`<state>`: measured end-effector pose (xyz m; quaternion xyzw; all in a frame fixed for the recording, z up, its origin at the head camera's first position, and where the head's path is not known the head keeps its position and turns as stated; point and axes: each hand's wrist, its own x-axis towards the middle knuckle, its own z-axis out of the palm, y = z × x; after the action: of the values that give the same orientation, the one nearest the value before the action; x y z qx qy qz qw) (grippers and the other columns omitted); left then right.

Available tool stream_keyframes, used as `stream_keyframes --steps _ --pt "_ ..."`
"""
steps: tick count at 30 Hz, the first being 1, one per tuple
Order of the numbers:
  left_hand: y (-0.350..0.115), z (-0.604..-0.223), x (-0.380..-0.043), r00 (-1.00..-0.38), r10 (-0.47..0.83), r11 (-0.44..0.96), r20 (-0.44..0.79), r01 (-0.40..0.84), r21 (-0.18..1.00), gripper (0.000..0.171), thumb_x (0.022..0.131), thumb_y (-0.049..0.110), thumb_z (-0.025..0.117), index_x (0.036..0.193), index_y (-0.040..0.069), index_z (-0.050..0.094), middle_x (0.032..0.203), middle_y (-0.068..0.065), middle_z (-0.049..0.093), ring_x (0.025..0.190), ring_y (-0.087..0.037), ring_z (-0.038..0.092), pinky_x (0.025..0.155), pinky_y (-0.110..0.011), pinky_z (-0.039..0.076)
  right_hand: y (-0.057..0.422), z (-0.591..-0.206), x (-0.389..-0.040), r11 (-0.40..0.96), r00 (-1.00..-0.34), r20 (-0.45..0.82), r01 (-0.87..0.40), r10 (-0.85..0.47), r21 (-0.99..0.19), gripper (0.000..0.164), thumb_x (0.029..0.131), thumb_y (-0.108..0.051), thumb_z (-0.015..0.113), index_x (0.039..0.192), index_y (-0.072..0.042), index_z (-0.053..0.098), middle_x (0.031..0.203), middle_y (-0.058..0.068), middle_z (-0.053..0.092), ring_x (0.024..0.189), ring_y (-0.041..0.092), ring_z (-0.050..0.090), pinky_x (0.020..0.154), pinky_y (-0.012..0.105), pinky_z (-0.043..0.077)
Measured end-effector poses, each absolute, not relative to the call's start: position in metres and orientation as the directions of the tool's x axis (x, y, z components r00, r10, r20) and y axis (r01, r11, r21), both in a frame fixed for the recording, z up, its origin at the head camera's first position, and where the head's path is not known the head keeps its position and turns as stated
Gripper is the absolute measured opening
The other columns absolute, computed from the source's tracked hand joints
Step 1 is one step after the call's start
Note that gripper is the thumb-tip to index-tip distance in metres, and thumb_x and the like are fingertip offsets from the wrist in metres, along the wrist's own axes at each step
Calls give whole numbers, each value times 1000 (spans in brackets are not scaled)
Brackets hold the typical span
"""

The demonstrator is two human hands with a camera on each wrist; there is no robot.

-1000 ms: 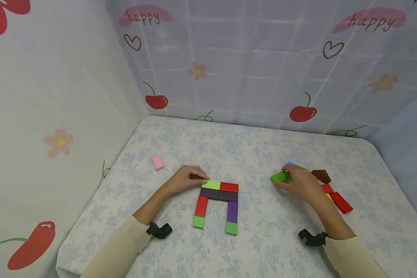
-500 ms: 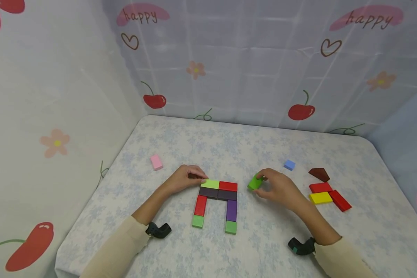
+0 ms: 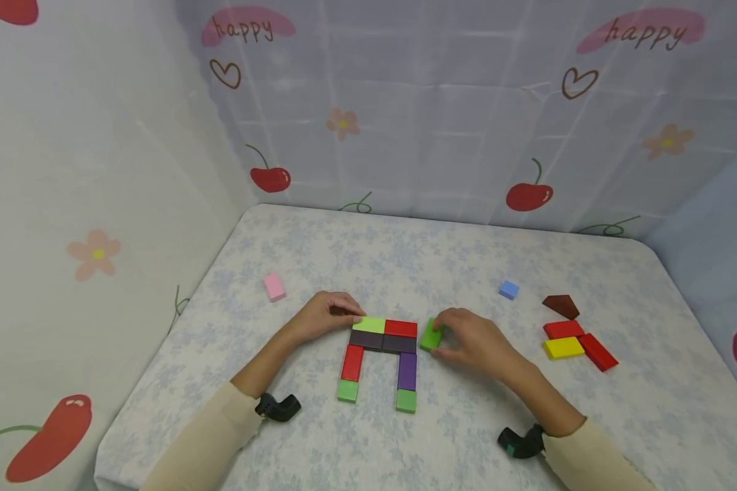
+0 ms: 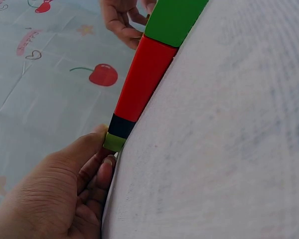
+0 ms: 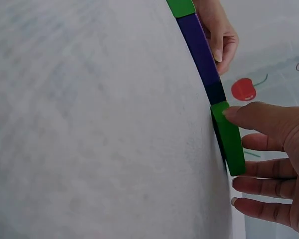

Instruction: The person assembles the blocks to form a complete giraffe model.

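Flat blocks form an arch-like figure on the table, its top row a lime block (image 3: 369, 324) and a red block (image 3: 400, 329). Below them lie two dark blocks (image 3: 366, 339), then a red leg (image 3: 353, 363) and a purple leg (image 3: 407, 371), each ending in a green block (image 3: 347, 391). My left hand (image 3: 326, 316) pinches the lime block's left end, thumb and fingertips on it in the left wrist view. Just right of the figure, my right hand (image 3: 480, 341) holds a bright green block (image 5: 228, 139) between thumb and fingers, close beside the dark row.
A pink block (image 3: 274, 287) lies at the left. On the right are a blue block (image 3: 509, 290), a brown angular block (image 3: 561, 306), a yellow block (image 3: 563, 348) and two red blocks (image 3: 598, 352). A printed curtain (image 3: 405, 123) hangs behind the table's far edge.
My right hand has carried the green block leftward from beside the blue block to the figure's right side, turning it more upright. My left hand stays at the lime block.
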<state>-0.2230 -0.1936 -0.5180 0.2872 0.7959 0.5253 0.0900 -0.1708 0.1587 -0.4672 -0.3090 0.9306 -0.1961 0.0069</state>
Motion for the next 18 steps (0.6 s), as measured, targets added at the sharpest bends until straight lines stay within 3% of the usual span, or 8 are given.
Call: stream_keyframes --steps 8,18 --pt "-193 -517 -222 -826 542 279 153 348 895 14 92 14 78 105 16 82 104 -1 74 96 -18 68 80 -27 54 155 -470 -171 723 -806 89 -569 -586 -392 34 82 -28 88 109 -17 70 122 3 68 117 25 61 94 48 53" --pt "-189 -505 -216 -816 558 278 152 356 892 16 92 2 74 108 2 79 105 -12 74 95 -22 68 79 -27 54 154 -470 -170 724 -809 100 -566 -579 -394 35 81 -28 89 109 -18 71 123 2 68 118 25 61 94 48 53"
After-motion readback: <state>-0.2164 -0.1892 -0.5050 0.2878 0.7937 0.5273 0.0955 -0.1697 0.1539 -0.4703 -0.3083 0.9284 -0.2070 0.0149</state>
